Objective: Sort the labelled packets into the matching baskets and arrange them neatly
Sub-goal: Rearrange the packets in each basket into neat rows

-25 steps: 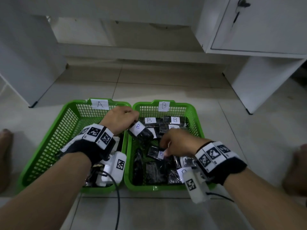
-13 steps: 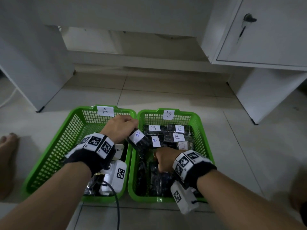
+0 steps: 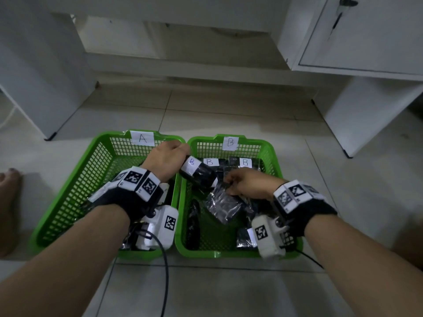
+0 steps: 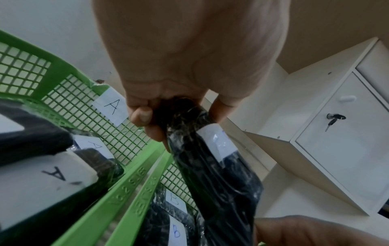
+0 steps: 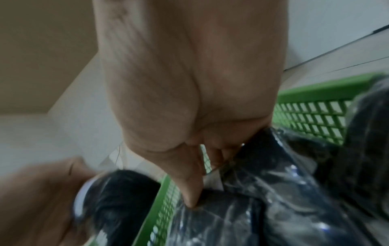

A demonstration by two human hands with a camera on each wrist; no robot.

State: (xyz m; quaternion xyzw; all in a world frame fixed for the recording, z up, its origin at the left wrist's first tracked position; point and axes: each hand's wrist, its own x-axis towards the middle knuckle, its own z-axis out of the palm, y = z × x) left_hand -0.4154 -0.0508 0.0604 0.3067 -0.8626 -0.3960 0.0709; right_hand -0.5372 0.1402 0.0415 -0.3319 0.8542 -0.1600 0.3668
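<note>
Two green baskets stand side by side on the floor: basket A on the left, basket B on the right. My left hand grips a black packet labelled B by one end, over the rims between the baskets; the left wrist view shows the same packet hanging from my curled fingers. My right hand pinches a shiny black packet lifted above basket B. Packets labelled B lie along that basket's far end. Packets labelled A lie in basket A.
White cabinets stand behind and to the right, another white panel at the left. A bare foot rests left of basket A. Tiled floor lies in front of the baskets.
My right hand came up out of basket B with a shiny black packet pinched in it. My left hand kept hold of its B packet in about the same place.
</note>
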